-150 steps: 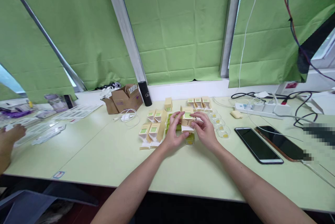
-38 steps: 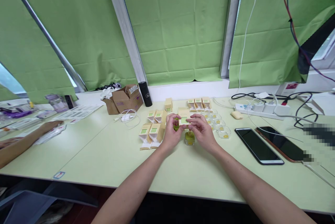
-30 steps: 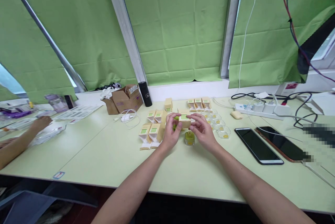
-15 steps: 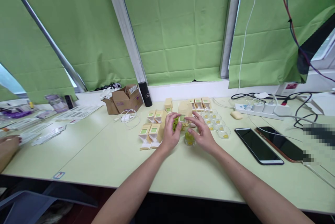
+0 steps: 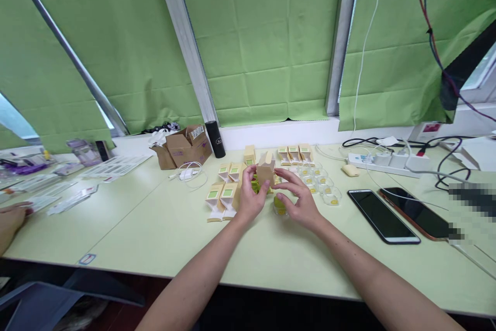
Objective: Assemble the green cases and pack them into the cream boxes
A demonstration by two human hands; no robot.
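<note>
My left hand (image 5: 250,198) grips a small tan cardboard box (image 5: 265,173) and holds it upright just above the pale green table (image 5: 155,227). Beside it my right hand (image 5: 297,201) hovers with its fingers spread, its fingertips close to the box's right side. Under my right hand stands a small clear jar with a yellow-green filling (image 5: 279,206). Several more tan boxes with green labels (image 5: 223,192) lie left of my hands. Another row of three boxes (image 5: 294,153) stands behind.
Small clear round containers (image 5: 324,185) sit right of my hands, then two phones (image 5: 382,215) and a white power strip (image 5: 387,159) with cables. At the back left stand a brown carton (image 5: 185,146) and a black cylinder (image 5: 214,138). Another person's hand (image 5: 11,217) rests at the far left.
The box has turned from flat, label up, to upright in my left hand. My right hand has let go and opened. The other person's hand drew back to the left edge.
</note>
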